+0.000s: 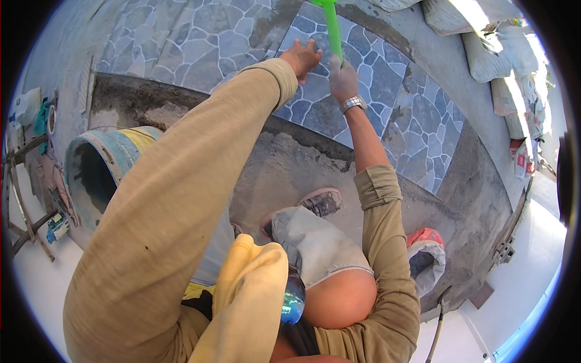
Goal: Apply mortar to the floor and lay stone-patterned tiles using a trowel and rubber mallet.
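My right hand (344,80), with a metal watch on its wrist, is closed around the handle of a bright green mallet (333,30). Only a little of the mallet's head shows at the top edge of the picture. Beside it, my left hand (302,59) reaches over the same tile with fingers apart and nothing in them. Whether its fingertips touch the surface I cannot tell. Beneath both hands lies a blue-grey stone-patterned tile (321,112) with pale joint lines. A similar tile (417,136) adjoins it to the right, and more patterned tiles (200,45) stretch away at the left.
A blue-green bucket (91,166) lies tipped at the left. Filled sacks (490,57) line the far right. Near my right arm stands an opened red-and-white bag (428,257). Rough, dusty concrete (272,163) runs between my feet and the tiles. A yellow cloth (254,284) hangs before me.
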The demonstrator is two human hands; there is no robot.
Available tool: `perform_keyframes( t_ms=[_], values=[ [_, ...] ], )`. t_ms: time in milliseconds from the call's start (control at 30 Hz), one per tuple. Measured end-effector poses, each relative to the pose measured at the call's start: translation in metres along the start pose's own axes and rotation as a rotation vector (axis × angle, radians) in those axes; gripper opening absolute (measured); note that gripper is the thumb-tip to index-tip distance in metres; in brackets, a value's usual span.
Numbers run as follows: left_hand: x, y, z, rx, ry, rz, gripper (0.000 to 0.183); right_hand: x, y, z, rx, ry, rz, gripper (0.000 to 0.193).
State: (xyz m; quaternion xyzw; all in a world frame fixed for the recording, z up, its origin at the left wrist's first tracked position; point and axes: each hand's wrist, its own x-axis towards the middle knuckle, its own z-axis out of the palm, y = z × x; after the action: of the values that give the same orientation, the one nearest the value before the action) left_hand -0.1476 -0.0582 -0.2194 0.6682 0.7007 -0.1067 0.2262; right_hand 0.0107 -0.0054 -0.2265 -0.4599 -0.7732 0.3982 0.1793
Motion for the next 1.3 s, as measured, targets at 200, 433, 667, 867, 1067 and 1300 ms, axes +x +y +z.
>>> perform_keyframes(
  t_ms=[200, 433, 667, 867, 1067, 1300],
  values=[
    [0.002, -0.007, 0.002, -0.009, 0.02, -0.001, 0.118, 0.016, -0.013, 0.005, 0.125, -0.027, 0.09, 0.059],
    [-0.001, -0.006, 0.008, 0.017, 0.047, 0.013, 0.116, 0.006, -0.011, 0.005, 0.034, -0.091, 0.099, 0.061],
    [0.0, -0.01, 0.0, 0.031, 0.03, 0.048, 0.117, -0.01, 0.0, -0.009, 0.082, -0.131, 0.205, 0.054],
    [0.005, 0.008, -0.011, 0.047, -0.016, 0.086, 0.119, -0.083, 0.065, -0.026, 0.189, 0.094, 0.249, 0.055],
    [0.003, -0.003, 0.001, 0.092, -0.017, 0.09, 0.118, -0.094, 0.052, -0.041, 0.243, 0.15, 0.33, 0.057],
    [0.009, -0.008, 0.001, 0.118, -0.075, 0.089, 0.12, -0.096, 0.073, -0.052, 0.312, 0.225, 0.314, 0.056]
  ],
)
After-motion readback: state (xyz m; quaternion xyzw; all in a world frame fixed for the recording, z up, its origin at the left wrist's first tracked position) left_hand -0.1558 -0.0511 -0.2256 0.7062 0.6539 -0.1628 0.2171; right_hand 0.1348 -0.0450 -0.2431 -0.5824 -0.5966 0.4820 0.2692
